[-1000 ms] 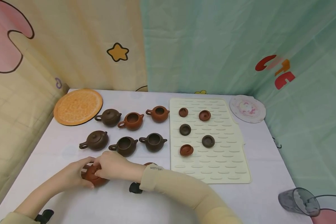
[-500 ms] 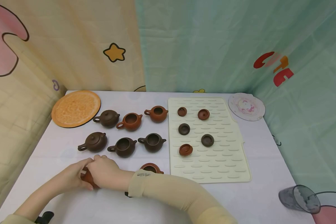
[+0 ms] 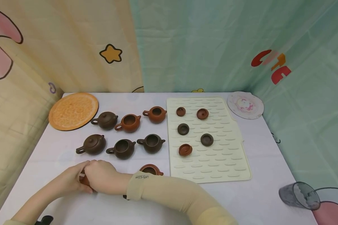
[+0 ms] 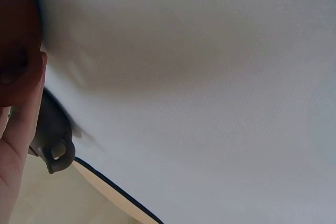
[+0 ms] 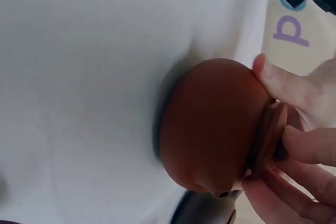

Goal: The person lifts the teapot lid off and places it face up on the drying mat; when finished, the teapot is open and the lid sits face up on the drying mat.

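Observation:
At the front left of the table, a reddish-brown clay teapot (image 5: 210, 129) is steadied by my left hand (image 3: 69, 181), with the thumb along its side. My right hand (image 3: 102, 178) pinches the knob of its lid (image 5: 272, 137) between thumb and fingers. The lid sits at the pot's mouth, slightly tilted, with a dark gap along the edge in the right wrist view. From the head view, my right hand covers most of this pot. Beyond the left hand stands a dark brown lidded teapot (image 3: 92, 144).
Lidless teapots include a dark one (image 3: 122, 148) and a reddish one (image 3: 150, 169) partly behind my right sleeve. Several loose lids lie on a cream mat (image 3: 219, 162). An orange round mat (image 3: 73, 111), a pink-patterned plate (image 3: 245, 104) and a tipped glass (image 3: 298, 195) lie near the edges.
My right hand has shifted slightly left and closer to the left hand, covering more of the reddish teapot. More of the open reddish pot by the right sleeve now shows.

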### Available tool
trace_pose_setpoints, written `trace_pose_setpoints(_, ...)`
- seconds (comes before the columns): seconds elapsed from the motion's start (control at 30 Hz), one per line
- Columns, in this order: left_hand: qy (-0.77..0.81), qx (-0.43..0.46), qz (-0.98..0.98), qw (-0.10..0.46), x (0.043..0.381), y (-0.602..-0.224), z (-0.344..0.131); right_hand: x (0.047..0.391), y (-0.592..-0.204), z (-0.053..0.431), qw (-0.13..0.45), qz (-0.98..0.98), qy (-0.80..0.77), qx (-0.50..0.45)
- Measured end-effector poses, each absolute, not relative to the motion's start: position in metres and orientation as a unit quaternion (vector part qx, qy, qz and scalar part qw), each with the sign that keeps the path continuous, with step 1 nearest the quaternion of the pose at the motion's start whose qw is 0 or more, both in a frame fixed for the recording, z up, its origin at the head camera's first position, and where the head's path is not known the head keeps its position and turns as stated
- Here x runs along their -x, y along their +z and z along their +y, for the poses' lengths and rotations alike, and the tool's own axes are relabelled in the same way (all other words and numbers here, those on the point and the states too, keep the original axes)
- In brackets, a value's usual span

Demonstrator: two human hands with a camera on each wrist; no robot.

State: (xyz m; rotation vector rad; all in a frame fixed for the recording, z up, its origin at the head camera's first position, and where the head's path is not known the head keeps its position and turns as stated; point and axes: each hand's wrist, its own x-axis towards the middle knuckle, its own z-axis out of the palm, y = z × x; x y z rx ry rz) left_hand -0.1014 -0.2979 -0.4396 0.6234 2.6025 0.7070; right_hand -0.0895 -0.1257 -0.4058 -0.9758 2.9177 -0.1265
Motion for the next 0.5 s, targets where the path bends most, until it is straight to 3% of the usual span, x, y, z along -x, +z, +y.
trace_pose_setpoints(0.13,0.262,-0.224,0.919,0.191,0.101,-0.439,-0.298,0.097,-0.392,-0.113,0.065,0.938,-0.098,0.327)
trace_pose_setpoints(0.27,0.271,-0.226,0.914,0.199,0.100,-0.437,-0.298,0.106,-0.368,-0.085,0.136,0.922,-0.199,0.302)
trace_pose_setpoints(0.5,0.296,-0.218,0.906,0.209,0.099,-0.436,-0.297,0.121,-0.351,0.014,0.263,0.808,-0.493,0.187)
